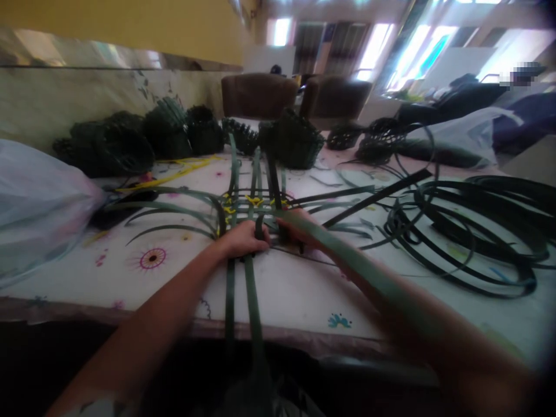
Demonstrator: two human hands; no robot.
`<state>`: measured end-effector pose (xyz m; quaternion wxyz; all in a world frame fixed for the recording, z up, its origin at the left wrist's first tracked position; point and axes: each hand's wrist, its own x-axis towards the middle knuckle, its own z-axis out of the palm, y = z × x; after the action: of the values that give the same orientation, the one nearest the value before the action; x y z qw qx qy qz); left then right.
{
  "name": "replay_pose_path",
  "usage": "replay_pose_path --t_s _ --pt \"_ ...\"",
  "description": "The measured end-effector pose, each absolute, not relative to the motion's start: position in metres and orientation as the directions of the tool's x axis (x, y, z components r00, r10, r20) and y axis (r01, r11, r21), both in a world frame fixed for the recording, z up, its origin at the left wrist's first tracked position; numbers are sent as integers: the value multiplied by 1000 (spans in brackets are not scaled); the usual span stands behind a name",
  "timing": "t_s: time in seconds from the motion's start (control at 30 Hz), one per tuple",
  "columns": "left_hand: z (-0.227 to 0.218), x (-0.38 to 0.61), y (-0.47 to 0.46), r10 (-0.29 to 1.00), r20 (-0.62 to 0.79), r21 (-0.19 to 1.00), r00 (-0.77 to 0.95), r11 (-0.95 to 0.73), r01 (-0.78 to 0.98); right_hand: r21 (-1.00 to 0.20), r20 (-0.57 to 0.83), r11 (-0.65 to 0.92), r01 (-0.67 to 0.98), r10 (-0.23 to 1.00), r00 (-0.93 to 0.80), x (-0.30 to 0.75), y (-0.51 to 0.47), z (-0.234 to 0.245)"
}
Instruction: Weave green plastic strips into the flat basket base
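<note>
Weaving had only begun: a small crossed patch of green strips lay on the table, long ends loose. My left hand pressed it flat; my right hand, blurred, seemingly pinched one strip.

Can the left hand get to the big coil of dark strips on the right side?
Probably not easily: the left hand presses on the woven strips, and the right hand and its arm lie between it and the coil.
</note>
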<state>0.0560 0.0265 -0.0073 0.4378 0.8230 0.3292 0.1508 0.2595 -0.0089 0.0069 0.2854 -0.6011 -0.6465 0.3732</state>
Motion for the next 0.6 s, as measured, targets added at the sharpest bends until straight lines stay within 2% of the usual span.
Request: replay_pose_path --t_s 0.1,0.27,0.33,0.5,0.6 --pt "-4 60 21 716 -53 764 696 -420 490 -894 -149 -98 437 985 -84 260 -10 2" --pt "2 69 12 809 -49 632 586 -429 645 -916 -148 -120 382 988 -44 259 -11 2" --pt "1 73 11 810 -41 623 585 -437 648 -932 -137 -107 345 988 -65 259 -13 4" --pt "-9 80 15 748 13 739 664 -454 497 -947 -129 -102 305 989 -69 260 -15 4" --pt "-9 83 17 754 -39 895 656 -265 358 -958 -107 -77 276 990 -94 262 -14 1"
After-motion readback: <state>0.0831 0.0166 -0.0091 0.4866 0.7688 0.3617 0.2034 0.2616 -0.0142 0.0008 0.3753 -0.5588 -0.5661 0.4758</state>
